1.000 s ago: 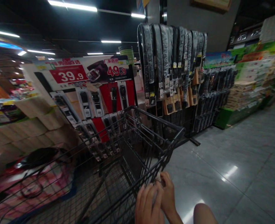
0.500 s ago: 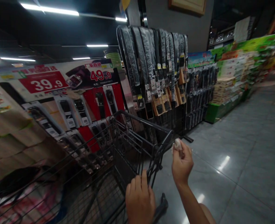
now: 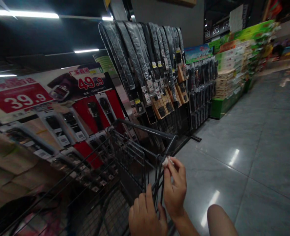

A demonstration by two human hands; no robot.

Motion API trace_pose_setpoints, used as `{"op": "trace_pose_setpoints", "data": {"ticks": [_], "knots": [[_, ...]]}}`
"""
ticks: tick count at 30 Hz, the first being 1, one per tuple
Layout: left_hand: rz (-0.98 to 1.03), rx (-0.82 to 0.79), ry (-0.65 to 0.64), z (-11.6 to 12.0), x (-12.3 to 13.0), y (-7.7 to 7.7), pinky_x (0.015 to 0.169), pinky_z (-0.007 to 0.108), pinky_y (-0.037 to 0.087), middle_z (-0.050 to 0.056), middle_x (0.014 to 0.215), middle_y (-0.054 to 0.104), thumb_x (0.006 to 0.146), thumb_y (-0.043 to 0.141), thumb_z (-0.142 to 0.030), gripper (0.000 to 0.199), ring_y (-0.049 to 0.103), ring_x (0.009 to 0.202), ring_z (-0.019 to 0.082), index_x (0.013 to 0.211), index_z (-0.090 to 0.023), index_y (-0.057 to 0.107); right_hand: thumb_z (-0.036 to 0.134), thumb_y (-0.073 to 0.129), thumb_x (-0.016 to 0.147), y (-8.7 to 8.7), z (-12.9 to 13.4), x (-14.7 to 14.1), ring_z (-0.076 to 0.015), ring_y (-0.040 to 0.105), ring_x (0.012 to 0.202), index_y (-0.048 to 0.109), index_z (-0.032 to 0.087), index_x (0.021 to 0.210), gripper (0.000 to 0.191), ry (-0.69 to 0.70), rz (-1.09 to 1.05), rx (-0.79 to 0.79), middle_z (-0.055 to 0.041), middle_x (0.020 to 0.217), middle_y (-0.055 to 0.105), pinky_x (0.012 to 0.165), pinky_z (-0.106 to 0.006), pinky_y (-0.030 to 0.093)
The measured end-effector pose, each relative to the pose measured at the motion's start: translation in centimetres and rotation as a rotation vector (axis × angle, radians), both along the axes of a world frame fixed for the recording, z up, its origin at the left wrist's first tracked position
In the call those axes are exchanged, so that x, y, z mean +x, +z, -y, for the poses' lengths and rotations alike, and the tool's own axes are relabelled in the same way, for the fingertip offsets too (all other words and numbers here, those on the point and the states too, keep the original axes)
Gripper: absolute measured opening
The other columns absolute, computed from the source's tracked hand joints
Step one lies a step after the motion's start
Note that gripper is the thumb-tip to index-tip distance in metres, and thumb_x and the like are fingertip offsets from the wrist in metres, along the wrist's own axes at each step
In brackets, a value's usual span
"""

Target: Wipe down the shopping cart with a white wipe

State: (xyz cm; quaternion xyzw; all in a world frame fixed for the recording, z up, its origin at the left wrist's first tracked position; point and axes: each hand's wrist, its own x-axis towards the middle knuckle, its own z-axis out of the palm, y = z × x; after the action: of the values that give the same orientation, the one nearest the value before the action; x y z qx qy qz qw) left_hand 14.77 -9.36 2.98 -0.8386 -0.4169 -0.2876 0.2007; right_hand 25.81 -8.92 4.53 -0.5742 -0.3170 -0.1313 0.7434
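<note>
A black wire shopping cart (image 3: 147, 129) stands in front of me, its handle bar toward the display racks. My left hand (image 3: 146, 213) is over the cart's near side rim, fingers on the inner side and thumb on the outer side. My right hand (image 3: 176, 186) pinches a crumpled white tissue (image 3: 166, 161) between thumb and fingertips. The tissue is against the cart's frame, just below the end of the handle bar. Part of the rim is hidden behind both hands.
Belts in plastic wrap (image 3: 140, 52) hang on a rack beyond the cart. Left of it is a boxed belt display with a price sign (image 3: 24, 98). Stacked packages (image 3: 223, 82) line the grey tiled floor (image 3: 253, 164). A knee (image 3: 220, 219) shows at the lower right.
My right hand has moved left and down with the tissue, from beside the cart's handle to its frame. My left hand stays at the rim. The view has turned slightly right.
</note>
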Motion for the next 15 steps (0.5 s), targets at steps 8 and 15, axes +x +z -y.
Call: {"op": "trace_pose_setpoints", "data": {"ticks": [8,15], "knots": [[-0.006,0.082,0.012,0.2,-0.4,-0.2,0.063,0.031,0.034,0.003,0.074,0.054,0.077,0.053,-0.022,0.037,0.049,0.070,0.019,0.114,-0.014,0.055,0.016,0.052,0.089,2.1,0.2,2.2,-0.0180,0.060,0.092,0.067,0.021,0.107,0.025,-0.069,-0.046,0.097,-0.0080,0.100,0.058,0.075,-0.035,0.056],[-0.011,0.095,0.020,0.2,-0.6,-0.2,0.062,0.032,0.034,0.003,0.073,0.054,0.078,0.053,-0.022,0.036,0.049,0.069,0.019,0.114,-0.014,0.054,0.010,0.047,0.091,2.1,-0.9,3.2,-0.0160,0.059,0.089,0.062,0.027,0.119,0.035,-0.080,0.063,0.126,-0.0069,0.099,0.056,0.072,-0.033,0.055]]}}
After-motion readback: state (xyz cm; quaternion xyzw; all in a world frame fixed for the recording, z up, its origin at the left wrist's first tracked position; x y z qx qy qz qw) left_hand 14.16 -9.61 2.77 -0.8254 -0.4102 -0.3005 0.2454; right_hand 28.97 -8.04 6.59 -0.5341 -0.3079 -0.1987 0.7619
